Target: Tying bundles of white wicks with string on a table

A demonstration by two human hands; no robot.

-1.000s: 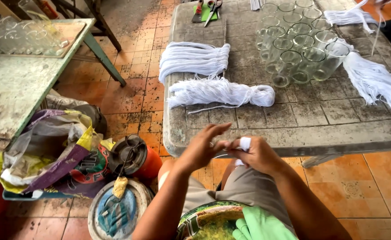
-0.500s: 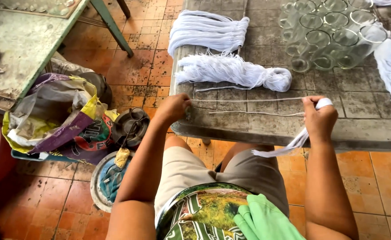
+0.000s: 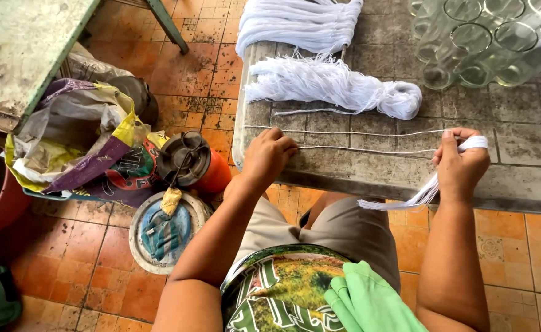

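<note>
Left hand (image 3: 269,155): closed, pinching one end of a white string (image 3: 368,149). Right hand (image 3: 461,163): closed on the other end, spare strands wound over its fingers and trailing below. Hands well apart, so the string lies taut and straight along the worktop (image 3: 528,184) near edge. Beyond: loose cut string bundle (image 3: 338,86), a second hank (image 3: 298,24), clustered glass jars (image 3: 485,43), kept within reach.
</note>
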